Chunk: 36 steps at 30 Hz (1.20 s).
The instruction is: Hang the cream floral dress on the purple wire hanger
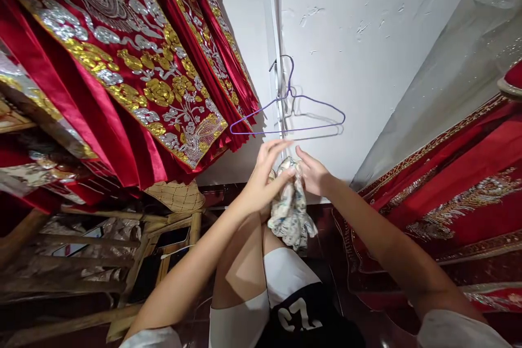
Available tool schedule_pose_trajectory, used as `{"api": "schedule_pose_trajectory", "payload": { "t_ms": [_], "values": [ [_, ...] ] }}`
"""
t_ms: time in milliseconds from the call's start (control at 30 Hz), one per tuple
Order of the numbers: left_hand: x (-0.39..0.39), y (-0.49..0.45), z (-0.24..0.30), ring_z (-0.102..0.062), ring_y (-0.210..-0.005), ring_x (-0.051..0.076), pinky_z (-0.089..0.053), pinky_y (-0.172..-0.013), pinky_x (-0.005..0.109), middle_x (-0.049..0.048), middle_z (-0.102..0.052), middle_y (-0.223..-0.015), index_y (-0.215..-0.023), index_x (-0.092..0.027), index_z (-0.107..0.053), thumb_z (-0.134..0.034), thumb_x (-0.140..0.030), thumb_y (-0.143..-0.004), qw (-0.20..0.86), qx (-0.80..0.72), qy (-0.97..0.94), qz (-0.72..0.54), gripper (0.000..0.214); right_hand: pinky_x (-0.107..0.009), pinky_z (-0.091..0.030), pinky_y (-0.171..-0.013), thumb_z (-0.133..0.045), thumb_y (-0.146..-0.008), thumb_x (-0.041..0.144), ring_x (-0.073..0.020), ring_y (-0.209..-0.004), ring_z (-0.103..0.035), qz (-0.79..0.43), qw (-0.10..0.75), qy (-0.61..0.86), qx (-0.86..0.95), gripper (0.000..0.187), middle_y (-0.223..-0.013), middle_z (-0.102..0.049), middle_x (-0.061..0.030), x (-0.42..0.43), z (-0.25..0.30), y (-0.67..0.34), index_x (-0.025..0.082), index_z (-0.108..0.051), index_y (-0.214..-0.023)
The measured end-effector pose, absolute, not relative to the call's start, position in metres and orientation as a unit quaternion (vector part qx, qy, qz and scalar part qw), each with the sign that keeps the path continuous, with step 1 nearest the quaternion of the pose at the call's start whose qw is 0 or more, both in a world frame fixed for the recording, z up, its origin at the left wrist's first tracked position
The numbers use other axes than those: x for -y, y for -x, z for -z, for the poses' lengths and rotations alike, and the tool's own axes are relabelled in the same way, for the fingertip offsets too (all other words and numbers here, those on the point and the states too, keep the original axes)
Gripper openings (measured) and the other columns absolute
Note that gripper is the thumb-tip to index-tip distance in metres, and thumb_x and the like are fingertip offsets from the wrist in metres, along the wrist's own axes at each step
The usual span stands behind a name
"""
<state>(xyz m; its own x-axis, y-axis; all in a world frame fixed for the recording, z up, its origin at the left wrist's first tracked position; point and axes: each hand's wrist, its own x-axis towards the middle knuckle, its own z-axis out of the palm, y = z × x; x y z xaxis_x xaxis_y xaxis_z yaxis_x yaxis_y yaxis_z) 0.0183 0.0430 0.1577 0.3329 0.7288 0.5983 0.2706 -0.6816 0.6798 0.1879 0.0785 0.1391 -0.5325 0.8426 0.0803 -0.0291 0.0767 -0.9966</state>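
Note:
A bunched cloth garment [289,212], pale with a small dark and coloured print, hangs in folds between my two hands, above my knees. My left hand [266,174] has its thumb pressed on the upper part of the cloth, with its fingers stretched up and over toward the right. From the other side, my right hand [312,172] grips the cloth's top edge, its thumb pointing up and its fingertips partly hidden behind the fabric. Just above both hands, a purple hanger [287,99] hangs on a metal bracket [275,73] at the wall and bears nothing.
Red garments with gold and silver embroidery [163,76] hang at the left. More red beaded fabric [460,196] hangs at the right beside a clear plastic sheet [432,76]. A wooden bench [196,234] at lower left holds a phone [173,237] and a cable [177,252].

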Motion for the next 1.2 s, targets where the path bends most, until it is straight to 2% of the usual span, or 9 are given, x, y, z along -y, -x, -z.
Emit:
{"api": "schedule_pose_trajectory", "payload": {
  "t_ms": [67,167,300,367,467,600,700,900,1200],
  "values": [
    [-0.053,-0.009,-0.151,-0.054,-0.133,0.03,-0.045,-0.111,0.045,0.0147,-0.06,-0.14,-0.135,-0.022,-0.062,-0.055,-0.057,-0.099,0.29,-0.317,-0.784,-0.448,0.051,-0.033,-0.056,-0.059,-0.071,-0.076,0.072,-0.0216,-0.062,-0.066,-0.659,0.285,0.288,0.634,0.053,-0.062,-0.065,-0.0041,-0.079,-0.157,-0.199,0.019,-0.063,-0.072],
    [-0.065,0.008,-0.133,-0.066,-0.084,0.026,-0.056,-0.078,0.037,0.0084,-0.072,-0.089,-0.09,-0.019,-0.073,-0.055,-0.065,-0.094,0.406,-0.313,-0.796,-0.32,0.05,-0.029,-0.052,-0.058,-0.084,-0.064,0.038,-0.0184,-0.062,-0.064,-0.613,0.215,0.284,0.705,0.029,-0.07,-0.068,-0.0033,-0.092,-0.181,-0.222,0.016,-0.068,-0.075],
    [-0.059,0.03,-0.122,-0.051,-0.057,0.018,-0.042,-0.057,0.029,0.0009,-0.059,-0.062,-0.067,-0.019,-0.061,-0.061,-0.056,-0.093,0.36,-0.399,-0.818,-0.204,0.045,-0.031,-0.053,-0.073,-0.071,-0.065,0.02,-0.0197,-0.08,-0.065,-0.329,0.415,0.4,0.748,0.017,-0.088,-0.071,-0.0048,-0.141,-0.183,-0.238,0.016,-0.071,-0.082],
    [-0.05,0.035,-0.133,-0.052,-0.056,0.019,-0.039,-0.059,0.029,0.0011,-0.059,-0.063,-0.072,-0.021,-0.061,-0.055,-0.048,-0.096,0.264,-0.457,-0.83,-0.179,0.037,-0.037,-0.051,-0.093,-0.067,-0.066,0.019,-0.0244,-0.103,-0.066,-0.258,0.496,0.429,0.71,0.034,-0.114,-0.073,-0.0092,-0.172,-0.17,-0.233,0.017,-0.073,-0.099],
    [-0.04,0.036,-0.158,-0.059,-0.06,0.023,-0.041,-0.064,0.031,0.0053,-0.066,-0.069,-0.084,-0.022,-0.066,-0.052,-0.031,-0.095,0.13,-0.523,-0.835,-0.108,0.02,-0.04,-0.045,-0.105,-0.061,-0.071,0.022,-0.0259,-0.114,-0.064,-0.304,0.462,0.458,0.696,0.038,-0.124,-0.072,-0.0131,-0.206,-0.145,-0.218,0.015,-0.074,-0.107],
    [-0.048,0.048,-0.179,-0.07,-0.077,0.032,-0.048,-0.075,0.039,0.0143,-0.073,-0.08,-0.087,-0.019,-0.071,-0.054,-0.016,-0.087,0.007,-0.604,-0.796,0.045,0.017,-0.032,-0.049,-0.079,-0.058,-0.073,0.024,-0.0216,-0.08,-0.063,-0.333,0.382,0.485,0.713,0.018,-0.082,-0.074,-0.0085,-0.211,-0.122,-0.215,0.014,-0.071,-0.076],
    [-0.065,0.066,-0.182,-0.071,-0.091,0.035,-0.049,-0.086,0.045,0.0192,-0.075,-0.087,-0.083,-0.015,-0.072,-0.051,-0.006,-0.082,-0.071,-0.642,-0.757,0.097,0.023,-0.027,-0.041,-0.066,-0.054,-0.068,0.02,-0.0182,-0.069,-0.058,-0.293,0.391,0.475,0.732,0.015,-0.07,-0.069,-0.0041,-0.192,-0.116,-0.232,0.015,-0.069,-0.069],
    [-0.092,0.084,-0.188,-0.067,-0.103,0.039,-0.051,-0.089,0.046,0.0278,-0.072,-0.101,-0.092,-0.007,-0.074,-0.044,-0.007,-0.085,-0.177,-0.607,-0.775,-0.017,0.03,-0.028,-0.038,-0.061,-0.052,-0.069,0.021,-0.0203,-0.07,-0.06,-0.217,0.408,0.504,0.73,0.023,-0.075,-0.072,-0.0049,-0.145,-0.133,-0.261,0.016,-0.073,-0.076],
    [-0.1,0.113,-0.212,-0.065,-0.083,0.031,-0.054,-0.08,0.041,0.0161,-0.069,-0.083,-0.074,-0.019,-0.063,-0.049,-0.011,-0.072,-0.172,-0.606,-0.758,-0.172,0.016,-0.028,-0.036,-0.059,-0.056,-0.072,0.018,-0.0206,-0.068,-0.059,-0.207,0.362,0.532,0.737,0.019,-0.074,-0.073,-0.0051,-0.122,-0.141,-0.246,0.017,-0.075,-0.076]
  ]
}}
